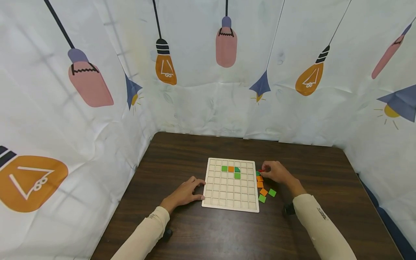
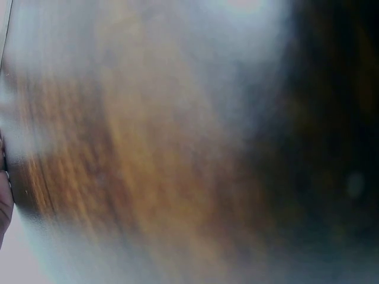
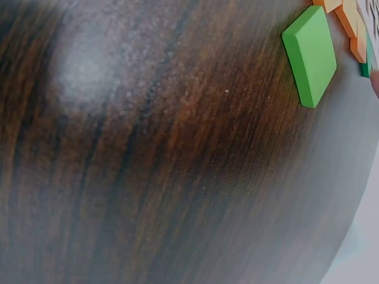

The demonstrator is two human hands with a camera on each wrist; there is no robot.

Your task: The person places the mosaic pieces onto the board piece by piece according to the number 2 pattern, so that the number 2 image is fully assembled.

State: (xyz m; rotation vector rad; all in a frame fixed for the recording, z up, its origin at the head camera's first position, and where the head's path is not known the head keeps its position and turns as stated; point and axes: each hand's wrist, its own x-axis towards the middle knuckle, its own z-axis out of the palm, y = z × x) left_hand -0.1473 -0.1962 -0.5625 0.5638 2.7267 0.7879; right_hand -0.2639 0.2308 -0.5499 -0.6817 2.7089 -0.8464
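Observation:
A pale wooden grid board (image 1: 224,196) lies flat on the table. Set in its upper squares are two light green tiles (image 1: 224,168), an orange tile (image 1: 231,169) and a dark green tile (image 1: 237,169) with a rounded corner. My left hand (image 1: 184,193) rests along the board's left edge, thumb and fingertips touching it, fingers spread apart. Just off the upper right edge, my right hand (image 1: 276,172) pinches a small red piece (image 1: 261,170), its shape mostly hidden by the fingers. Under those fingertips a dark green piece (image 1: 258,173) lies by the board.
Several loose orange tiles (image 1: 260,185) line the board's right side. A light green tile (image 1: 262,198) lies near the lower right edge, another green tile (image 3: 311,56) farther out. The dark wooden table (image 1: 195,148) meets a patterned cloth (image 1: 201,108) behind it.

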